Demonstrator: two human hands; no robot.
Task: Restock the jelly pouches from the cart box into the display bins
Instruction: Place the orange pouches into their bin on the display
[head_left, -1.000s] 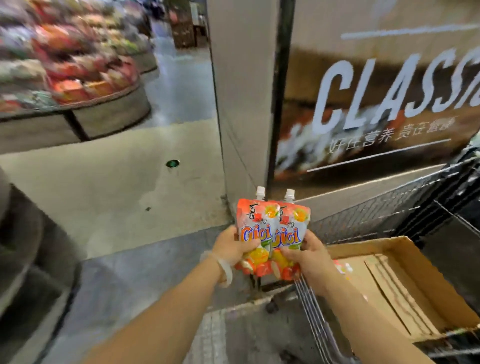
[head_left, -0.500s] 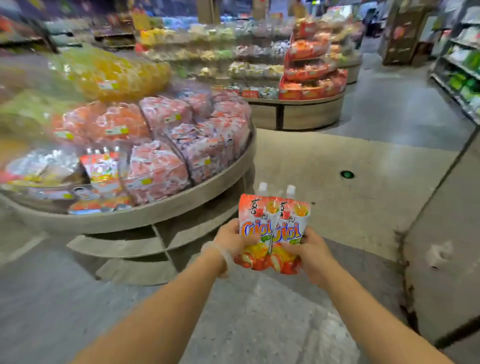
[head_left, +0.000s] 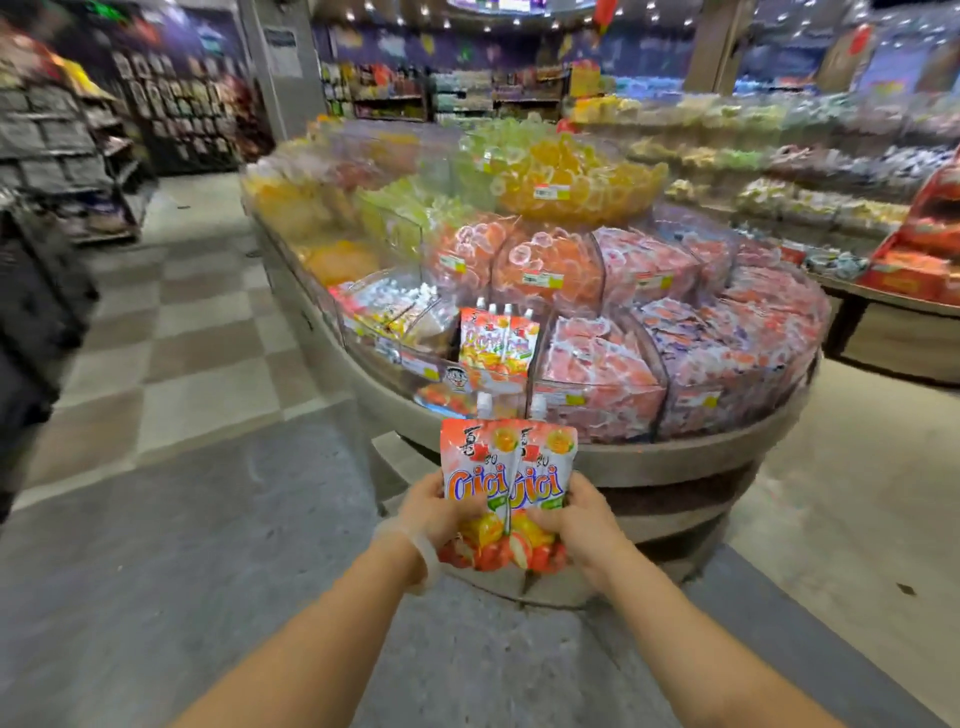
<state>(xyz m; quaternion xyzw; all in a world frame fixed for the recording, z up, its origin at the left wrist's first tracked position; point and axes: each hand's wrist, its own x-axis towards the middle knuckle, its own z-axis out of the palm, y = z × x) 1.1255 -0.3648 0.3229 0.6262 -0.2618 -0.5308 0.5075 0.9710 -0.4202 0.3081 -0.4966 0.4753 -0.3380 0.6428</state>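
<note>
You grip the two jelly pouches upright between your left hand and right hand, short of the display stand's front edge. You're mid-carry; next, reach the pouch bin and stand them behind the matching pouches there.

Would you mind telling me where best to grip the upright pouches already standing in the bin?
Grip the standing pouches by their upper edge just under the white caps, coming from above: they stand upright, with clear bin walls hemming their sides.
</note>
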